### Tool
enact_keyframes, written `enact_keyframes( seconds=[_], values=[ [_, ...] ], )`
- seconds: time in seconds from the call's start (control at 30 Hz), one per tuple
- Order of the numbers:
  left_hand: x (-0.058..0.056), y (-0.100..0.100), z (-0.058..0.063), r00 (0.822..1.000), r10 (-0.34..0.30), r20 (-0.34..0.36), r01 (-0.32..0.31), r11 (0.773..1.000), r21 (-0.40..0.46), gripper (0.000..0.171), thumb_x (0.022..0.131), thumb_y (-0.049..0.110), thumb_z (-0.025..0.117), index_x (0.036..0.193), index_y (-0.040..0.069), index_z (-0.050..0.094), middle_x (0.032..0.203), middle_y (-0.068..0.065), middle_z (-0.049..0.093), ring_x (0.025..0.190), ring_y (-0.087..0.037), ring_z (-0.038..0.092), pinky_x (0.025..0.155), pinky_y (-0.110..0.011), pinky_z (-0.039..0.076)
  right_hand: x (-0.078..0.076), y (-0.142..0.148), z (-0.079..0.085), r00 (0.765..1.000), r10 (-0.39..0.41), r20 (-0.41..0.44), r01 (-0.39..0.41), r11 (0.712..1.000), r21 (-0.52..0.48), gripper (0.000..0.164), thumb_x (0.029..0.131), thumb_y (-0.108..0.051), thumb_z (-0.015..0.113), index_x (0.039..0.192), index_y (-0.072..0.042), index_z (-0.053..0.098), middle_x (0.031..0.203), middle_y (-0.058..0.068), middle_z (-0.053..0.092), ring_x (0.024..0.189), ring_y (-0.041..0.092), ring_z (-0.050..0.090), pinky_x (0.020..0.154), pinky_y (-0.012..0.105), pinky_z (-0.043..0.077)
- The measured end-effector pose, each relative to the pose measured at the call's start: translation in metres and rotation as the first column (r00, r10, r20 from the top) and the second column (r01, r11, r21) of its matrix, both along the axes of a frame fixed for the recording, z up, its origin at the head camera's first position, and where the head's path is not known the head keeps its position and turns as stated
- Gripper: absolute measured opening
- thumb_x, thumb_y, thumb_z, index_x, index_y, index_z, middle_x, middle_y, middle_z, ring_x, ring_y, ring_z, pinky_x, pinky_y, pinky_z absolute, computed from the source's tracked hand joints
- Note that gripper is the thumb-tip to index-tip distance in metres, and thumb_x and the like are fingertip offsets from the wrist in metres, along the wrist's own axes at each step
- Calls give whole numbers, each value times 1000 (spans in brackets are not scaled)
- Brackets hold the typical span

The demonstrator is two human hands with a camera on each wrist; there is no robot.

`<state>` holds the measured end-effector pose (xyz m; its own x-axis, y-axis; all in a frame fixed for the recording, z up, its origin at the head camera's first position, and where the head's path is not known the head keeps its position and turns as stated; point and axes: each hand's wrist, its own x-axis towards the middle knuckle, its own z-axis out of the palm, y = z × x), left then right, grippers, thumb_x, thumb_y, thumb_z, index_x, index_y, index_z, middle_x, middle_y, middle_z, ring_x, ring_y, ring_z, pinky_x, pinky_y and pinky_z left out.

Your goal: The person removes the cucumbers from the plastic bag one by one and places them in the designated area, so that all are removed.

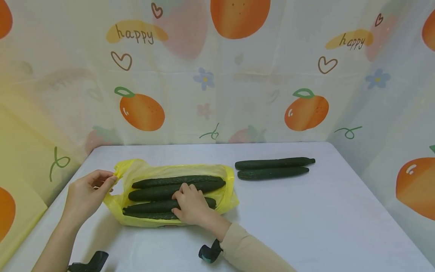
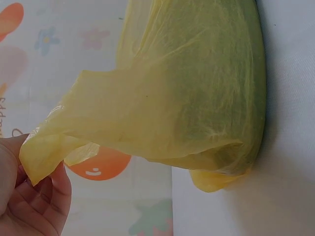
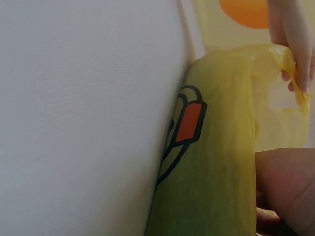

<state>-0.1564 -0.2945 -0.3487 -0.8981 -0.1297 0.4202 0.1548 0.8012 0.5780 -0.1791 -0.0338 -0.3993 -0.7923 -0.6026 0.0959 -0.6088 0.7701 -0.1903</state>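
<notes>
A yellow plastic bag [image 1: 163,222] lies on its side with its opening facing up, and several dark green cucumbers [image 1: 146,195] lie lengthwise inside it. My left hand [image 1: 89,192] pinches the bag's handle at its left end, pulling it up and outward; the left wrist view shows the stretched handle [image 2: 49,152] between thumb and fingers. Inside the bag's opening, my right hand [image 1: 193,204] has its fingers curled over a cucumber [image 1: 154,207] in the front part. In the right wrist view the bag's wall hides most of the right fingers [image 3: 268,221].
Two more cucumbers [image 1: 275,163] lie side by side to the right of the bag, toward the back of the white table [image 1: 323,223]. A printed cloth [image 1: 224,105] hangs behind and around the table. Black wrist-mounted devices [image 1: 210,252] show below both hands.
</notes>
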Motion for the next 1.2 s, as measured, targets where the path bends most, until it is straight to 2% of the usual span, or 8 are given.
enact_keyframes(
  seconds=[0.13,0.27,0.43,0.6,0.7,0.87,1.0,1.2],
  values=[
    [0,-1,1,1000,-2,-10,2,1000,-5,12,87,23,64,90,11,66,68,14,62,56,10,54,43,-18,41,1,0,1,1000,8,-21,-9,1000,-30,29,87,-35,62,112,-21,61,105,-3,55,84,14,48,62,20,33],
    [-1,-1,3,1000,4,-14,-4,1000,-10,12,86,21,65,90,10,66,70,6,65,56,11,54,43,-17,41,2,0,1,999,19,-26,-20,999,-35,29,87,-33,63,113,-22,61,105,-4,63,86,15,54,67,24,39],
    [-1,0,5,1000,1,-3,-1,1000,-5,13,86,20,65,91,8,67,73,-1,66,57,10,54,44,-16,41,3,0,0,999,25,-24,-25,1000,7,31,88,-36,60,116,-21,57,106,-3,60,90,16,51,70,24,37],
    [-1,-1,5,1000,4,-1,-4,1000,2,13,86,20,65,91,8,67,71,6,65,56,9,55,44,-17,41,2,-2,0,999,34,-26,-32,998,54,38,89,-39,58,120,-17,55,108,2,50,87,14,45,66,19,35],
    [-1,-1,4,1000,4,-6,-4,1000,7,13,86,20,65,91,8,67,70,9,64,56,9,55,44,-16,41,1,-1,0,999,25,-26,-23,998,55,37,89,-41,58,118,-19,58,107,1,49,81,12,44,61,16,34],
    [0,-1,2,1000,3,-13,-3,1000,5,13,86,20,65,91,8,67,70,5,65,56,10,54,43,-16,40,1,1,1,999,30,-35,-29,999,31,34,87,-42,60,116,-23,58,102,-3,56,66,8,49,50,15,33],
    [1,0,2,1000,4,-11,-4,1000,10,13,86,21,65,92,9,67,70,9,65,57,10,54,43,-17,40,0,3,-1,997,55,-46,-56,998,-10,34,87,-40,61,115,-22,58,94,-4,63,57,7,52,45,15,32],
    [2,1,2,1000,-2,-24,2,1000,13,12,86,20,65,91,9,67,70,16,62,57,10,54,43,-16,41,-3,6,-6,993,90,-76,-93,995,-35,34,87,-41,60,117,-24,57,92,-4,64,61,9,55,47,15,33]
  ],
)
